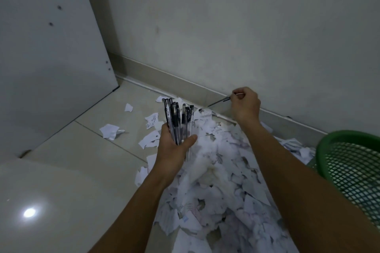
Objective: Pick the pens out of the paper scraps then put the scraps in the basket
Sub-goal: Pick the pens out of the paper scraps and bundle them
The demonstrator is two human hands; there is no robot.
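Observation:
My left hand is closed around a bundle of several clear pens with black caps, held upright above the floor. Farther right, near the wall, my right hand pinches a single thin pen that points left and down. A big heap of torn white paper scraps covers the floor beneath and between both arms. The green mesh basket stands at the right edge, partly cut off by the frame.
A white cabinet panel rises on the left. The wall and its baseboard run behind the heap. A few loose scraps lie on the beige floor tiles to the left of the pile.

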